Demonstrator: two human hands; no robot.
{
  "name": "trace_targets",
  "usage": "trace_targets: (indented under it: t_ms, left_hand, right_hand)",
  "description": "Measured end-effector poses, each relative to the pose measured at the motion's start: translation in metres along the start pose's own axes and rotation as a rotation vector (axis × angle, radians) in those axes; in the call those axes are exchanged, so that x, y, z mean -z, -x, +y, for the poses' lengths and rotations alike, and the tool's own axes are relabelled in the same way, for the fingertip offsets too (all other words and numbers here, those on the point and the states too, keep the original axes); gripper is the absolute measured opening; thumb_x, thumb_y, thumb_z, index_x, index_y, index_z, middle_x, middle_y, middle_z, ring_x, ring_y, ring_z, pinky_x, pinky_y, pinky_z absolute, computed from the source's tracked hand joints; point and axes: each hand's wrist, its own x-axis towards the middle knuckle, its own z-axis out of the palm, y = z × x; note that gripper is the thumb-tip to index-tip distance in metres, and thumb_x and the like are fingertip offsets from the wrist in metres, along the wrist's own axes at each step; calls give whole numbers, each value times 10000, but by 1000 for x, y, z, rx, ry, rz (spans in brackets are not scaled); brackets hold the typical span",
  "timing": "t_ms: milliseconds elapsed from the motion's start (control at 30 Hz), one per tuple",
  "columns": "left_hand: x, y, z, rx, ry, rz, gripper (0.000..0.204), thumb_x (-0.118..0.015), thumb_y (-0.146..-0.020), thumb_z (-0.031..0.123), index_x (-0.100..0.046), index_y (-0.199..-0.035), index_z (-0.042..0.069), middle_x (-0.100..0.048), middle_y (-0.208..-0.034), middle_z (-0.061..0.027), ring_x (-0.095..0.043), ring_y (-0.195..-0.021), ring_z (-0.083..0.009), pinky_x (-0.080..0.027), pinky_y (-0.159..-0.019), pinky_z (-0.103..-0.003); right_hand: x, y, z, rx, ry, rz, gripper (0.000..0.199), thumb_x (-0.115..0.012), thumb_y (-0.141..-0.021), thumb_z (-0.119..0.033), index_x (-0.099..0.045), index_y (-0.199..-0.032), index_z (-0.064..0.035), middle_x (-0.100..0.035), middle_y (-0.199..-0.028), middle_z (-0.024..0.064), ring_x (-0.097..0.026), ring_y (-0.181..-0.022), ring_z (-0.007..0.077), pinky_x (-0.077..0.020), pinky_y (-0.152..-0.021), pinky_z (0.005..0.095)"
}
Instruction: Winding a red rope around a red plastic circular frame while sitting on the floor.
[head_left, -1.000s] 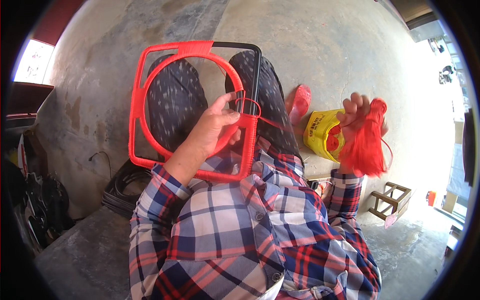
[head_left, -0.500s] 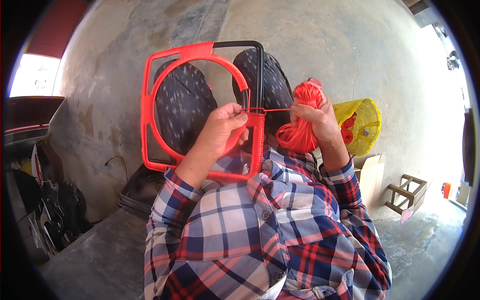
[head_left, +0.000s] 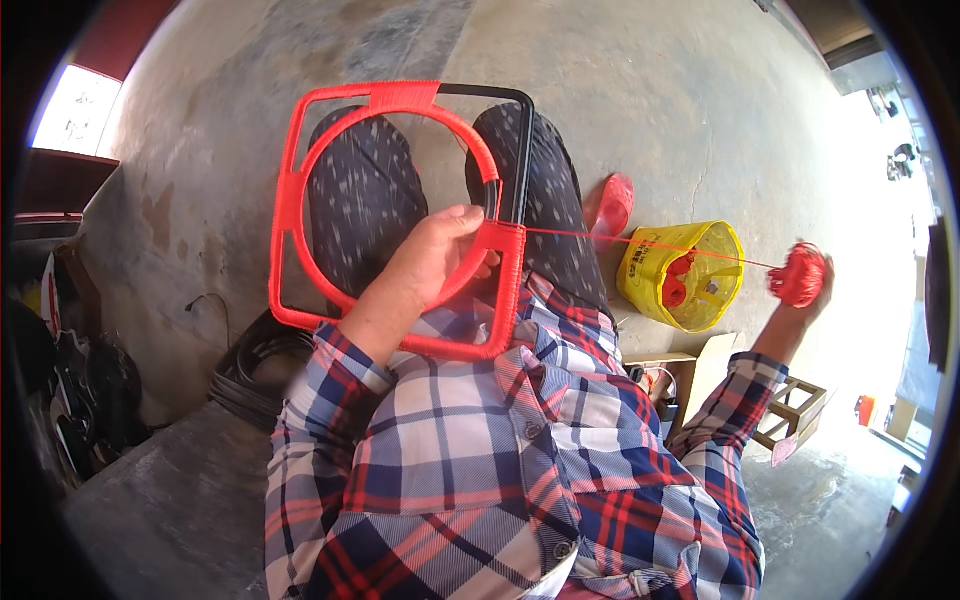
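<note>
A square frame (head_left: pixel 400 215) with a ring set inside it is held upright over the lap, above a bare concrete floor (head_left: pixel 640 90) that is stained and cracked in places. Most of the frame is wrapped in red cord; its upper right corner and part of the ring are seen as bare black metal. The frame's right bar is grasped by the left hand (head_left: pixel 440 255), with the thumb laid across the wrapped cord. From that bar a taut red strand (head_left: pixel 650 245) is drawn out to the right to a bundle of red cord (head_left: pixel 800 275), which is clenched in the right hand (head_left: pixel 812 300), held well apart from the frame. A yellow bag (head_left: pixel 690 290) with red material inside is seen on the floor beneath the strand, near a red slipper (head_left: pixel 612 208). A small wooden crate (head_left: pixel 790 410) stands at the lower right, and coiled black cable (head_left: pixel 250 370) lies on the left.
</note>
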Motion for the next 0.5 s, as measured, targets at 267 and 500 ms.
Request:
trace_targets:
  t_ms: [267,500]
  left_hand:
    - [-8,-1,4,-41,125,12,238,-528,-953,302,-596,-1062,101,-636,-966,-17,-614,-878,-126,-509,-727,-302]
    - [-20,5,3,-64,179,-123,645,-454,-960,464,-423,-1323,-68,-578,-1224,-145,-571,-1100,-228,-433,-981,-369]
  right_hand:
    - [-110,114,71,-288,133,-543,573,-544,-784,-44,-431,-1341,22,-576,-1193,128,-586,-1073,262,-459,-992,421]
    - [-243,198,132,48,1075,-1527,520,-702,-726,-126,-532,-1190,34,-615,-980,250,-618,-918,366,-492,-810,367]
